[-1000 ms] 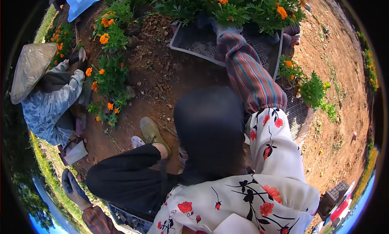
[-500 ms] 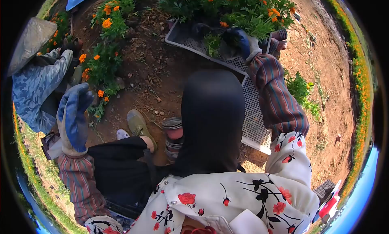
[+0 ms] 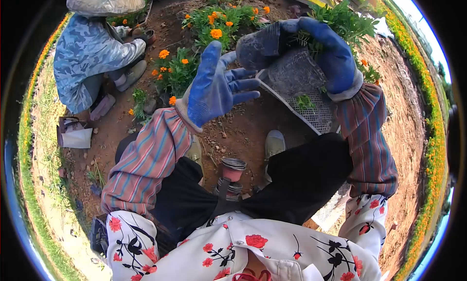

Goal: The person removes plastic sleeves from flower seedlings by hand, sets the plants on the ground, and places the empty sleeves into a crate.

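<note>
My right hand (image 3: 335,57), in a blue-coated glove, grips a potted marigold near the top of its pot. The dark, soil-smeared plastic pot (image 3: 258,46) lies tipped sideways, its base towards the left. Green foliage (image 3: 343,20) shows behind and beyond that hand. Just left of the pot's base, my left hand (image 3: 214,91), gloved alike, is open with fingers spread and holds nothing. Whether its fingertips touch the pot I cannot tell. Below the pot is a pale mesh crate (image 3: 296,108) with a small green sprig (image 3: 305,102) in it.
Stacked empty pots (image 3: 232,171) stand on the soil between my feet. Orange marigolds (image 3: 216,34) grow ahead. At left a person in a wide hat and camouflage jacket (image 3: 92,57) crouches by the plants. A bag (image 3: 75,135) lies behind that person.
My right hand has lifted the potted marigold from the crate and tipped it sideways. My left hand has moved right towards the pot, its fingers spreading. The view has shifted, showing more of the co-worker.
</note>
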Demonstrator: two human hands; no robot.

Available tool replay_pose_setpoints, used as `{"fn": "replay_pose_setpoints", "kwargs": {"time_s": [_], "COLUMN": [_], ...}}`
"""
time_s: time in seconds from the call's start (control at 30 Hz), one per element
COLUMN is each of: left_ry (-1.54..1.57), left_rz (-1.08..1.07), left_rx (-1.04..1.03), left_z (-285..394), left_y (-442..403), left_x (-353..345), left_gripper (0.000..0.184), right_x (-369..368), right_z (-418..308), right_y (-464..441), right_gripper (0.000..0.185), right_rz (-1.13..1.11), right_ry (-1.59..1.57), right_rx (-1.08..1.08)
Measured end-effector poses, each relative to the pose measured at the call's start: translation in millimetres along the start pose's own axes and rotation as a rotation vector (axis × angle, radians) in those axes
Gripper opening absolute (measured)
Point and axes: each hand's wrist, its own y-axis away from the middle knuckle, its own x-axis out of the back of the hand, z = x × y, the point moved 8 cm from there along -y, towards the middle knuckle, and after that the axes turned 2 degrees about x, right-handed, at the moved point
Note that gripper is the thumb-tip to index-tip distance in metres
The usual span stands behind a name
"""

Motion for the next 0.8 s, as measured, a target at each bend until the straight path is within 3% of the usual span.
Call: {"fn": "replay_pose_setpoints", "kwargs": {"time_s": [0.03, 0.07, 0.13, 0.27, 0.3, 0.33, 0.4, 0.43, 0.47, 0.5, 0.53, 0.57, 0.73, 0.8], "left_ry": [0.081, 0.161, 0.179, 0.385, 0.387, 0.349, 0.315, 0.269, 0.222, 0.223, 0.184, 0.141, 0.111, -0.021], "left_rz": [-0.151, -0.304, -0.273, -0.268, -0.277, -0.236, -0.202, -0.144, -0.084, -0.087, 0.051, 0.189, 0.230, 0.339], "left_rx": [-0.048, -0.090, -0.143, -0.134, -0.136, -0.179, -0.220, -0.249, -0.280, -0.284, -0.289, -0.296, -0.291, -0.314], "left_z": [4.7, 11.2, 16.4, 24.5, 24.4, 26.5, 31.2, 34.8, 39.5, 45.5, 54.9, 62.4, 63.7, 58.3], "left_y": [3.4, 7.5, 1.2, -2.2, -3.9, -6.6, -10.9, -11.2, -10.2, -7.7, -3.0, 1.9, 6.0, 7.5], "left_x": [-25.6, -41.3, -33.1, -8.6, -6.7, -1.5, 1.7, 5.1, 9.6, 10.0, 22.4, 34.7, 42.4, 43.6], "left_gripper": [0.074, 0.077, 0.076, 0.079, 0.079, 0.079, 0.079, 0.078, 0.077, 0.077, 0.076, 0.075, 0.072, 0.072], "right_x": [-13.6, -30.1, -54.8, -49.6, -47.4, -45.5, -57.9, -52.7, -55.5, -53.0, -52.7, -50.8, -50.1, -59.4], "right_z": [13.8, 17.7, 23.3, 25.6, 35.6, 39.0, 33.9, 46.0, 43.5, 43.0, 45.5, 46.5, 66.6, 73.3], "right_y": [-4.6, -12.6, -21.9, -12.5, -13.8, -14.8, -17.4, -15.5, -16.3, -15.9, -17.8, -24.5, -16.7, -10.9], "right_gripper": [0.042, 0.042, 0.042, 0.043, 0.044, 0.044, 0.044, 0.047, 0.047, 0.044, 0.042, 0.036, 0.041, 0.038], "right_rz": [0.049, 0.033, -0.003, 0.051, 0.124, 0.122, -0.044, 0.034, 0.031, 0.103, 0.174, 0.356, 0.437, 0.429], "right_ry": [-0.259, -0.271, 0.050, 0.360, 0.380, 0.390, 0.408, 0.333, 0.338, 0.093, -0.156, -0.600, -0.589, -0.616], "right_rx": [-0.158, -0.155, -0.158, 0.091, -0.129, -0.126, 0.094, -0.099, -0.099, -0.136, -0.170, -0.218, -0.426, -0.519]}}
